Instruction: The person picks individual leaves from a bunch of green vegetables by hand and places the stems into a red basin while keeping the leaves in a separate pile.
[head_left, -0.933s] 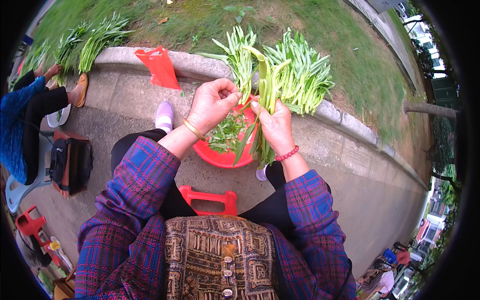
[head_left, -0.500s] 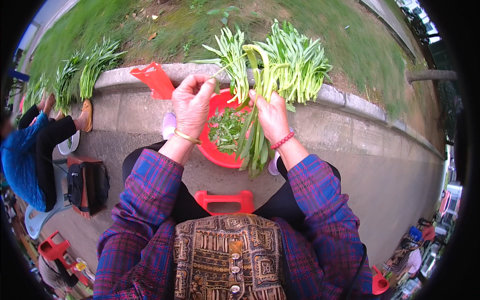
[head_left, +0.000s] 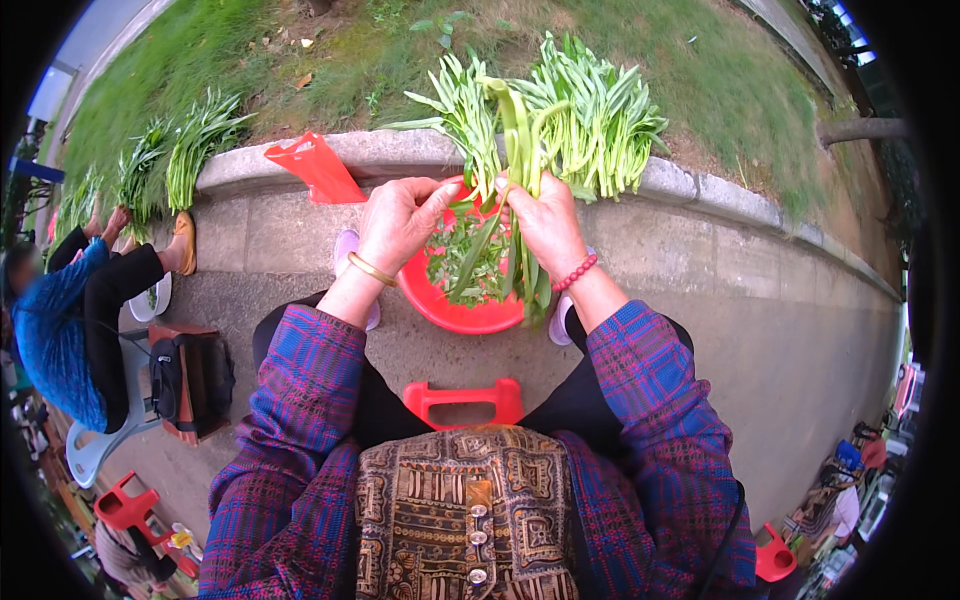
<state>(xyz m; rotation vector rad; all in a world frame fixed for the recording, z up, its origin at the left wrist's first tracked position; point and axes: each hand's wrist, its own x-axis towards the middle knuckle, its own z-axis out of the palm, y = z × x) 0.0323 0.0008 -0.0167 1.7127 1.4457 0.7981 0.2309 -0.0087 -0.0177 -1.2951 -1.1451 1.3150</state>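
Observation:
My right hand (head_left: 547, 228) grips a bunch of long-stemmed leafy greens (head_left: 517, 130), stems bent over at the top and leaves hanging down. To its left, my left hand (head_left: 398, 228) is closed with thumb and fingertips pinched together; whatever it pinches is too small to make out. Below both hands a red basin (head_left: 425, 300) stands on the ground between my feet, with loose torn leaves (head_left: 465, 255) inside. Two bundles of the same greens lie beyond it on the stone kerb: a smaller bundle (head_left: 468, 110) and a larger bundle (head_left: 600, 125).
A red plastic bag (head_left: 315, 168) lies on the kerb (head_left: 400, 150), left of the bundles. The edge of a red stool (head_left: 465, 388) shows between my legs. Farther left sits another person in blue (head_left: 65, 340), near a dark bag (head_left: 190, 380) and more greens (head_left: 200, 145).
My left hand has come down and closer to the bunch; the thin stem it held out is no longer visible there. My right hand still grips the bunch, slightly farther right.

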